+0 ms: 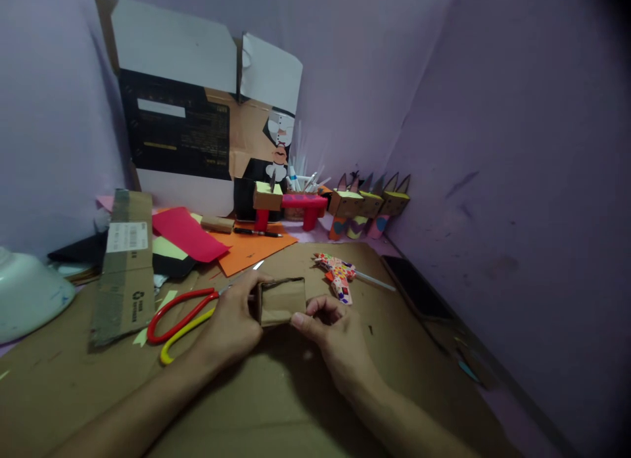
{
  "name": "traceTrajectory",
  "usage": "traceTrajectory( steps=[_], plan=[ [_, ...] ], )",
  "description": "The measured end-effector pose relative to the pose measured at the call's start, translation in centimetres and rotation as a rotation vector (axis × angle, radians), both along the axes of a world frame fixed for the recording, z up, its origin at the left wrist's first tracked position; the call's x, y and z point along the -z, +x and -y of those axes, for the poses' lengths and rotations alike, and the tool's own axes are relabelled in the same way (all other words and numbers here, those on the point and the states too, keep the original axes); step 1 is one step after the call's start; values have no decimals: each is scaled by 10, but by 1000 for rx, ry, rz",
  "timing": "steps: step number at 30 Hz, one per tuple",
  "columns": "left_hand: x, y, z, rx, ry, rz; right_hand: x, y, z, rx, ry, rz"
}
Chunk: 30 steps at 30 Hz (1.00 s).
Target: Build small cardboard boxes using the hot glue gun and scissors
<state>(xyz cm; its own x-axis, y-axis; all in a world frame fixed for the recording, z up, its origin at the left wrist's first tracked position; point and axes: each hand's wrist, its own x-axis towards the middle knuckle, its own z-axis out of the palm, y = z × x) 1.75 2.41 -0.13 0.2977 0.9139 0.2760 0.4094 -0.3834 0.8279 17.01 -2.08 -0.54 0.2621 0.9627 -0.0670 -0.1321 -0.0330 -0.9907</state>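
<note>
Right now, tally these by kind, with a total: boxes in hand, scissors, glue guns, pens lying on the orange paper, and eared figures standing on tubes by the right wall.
Cardboard box in the left hand: 1
Scissors: 1
Glue gun: 1
Pen: 1
Eared figures: 3
Total: 7

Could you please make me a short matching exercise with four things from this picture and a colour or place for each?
1. small cardboard box
2. scissors
3. glue gun
4. black pen

A. multicoloured pattern on a pale body
B. lying on orange paper
C. one red handle, one yellow handle
D. between the left hand and the right hand

Pairs: 1-D, 2-C, 3-A, 4-B
</note>
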Motion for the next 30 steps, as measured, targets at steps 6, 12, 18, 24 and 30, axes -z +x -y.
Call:
traceTrajectory(
  steps=[6, 12, 18, 24, 30],
  plan=[
    [-6, -4, -5, 105, -136, 59, 1, 5, 1, -38, 379, 149],
    [9, -10, -9, 80, 187, -13, 4, 11, -1, -80, 321, 117],
    [28, -11, -6, 153, 533, -140, 1, 10, -2, -96, 228, 52],
    [27, -9, 4, 189, 523, -308, 5, 22, 3, -161, 477, 525],
    [13, -16, 11, 266, 485, -437, 4, 26, 10, -286, 698, 688]
  ],
)
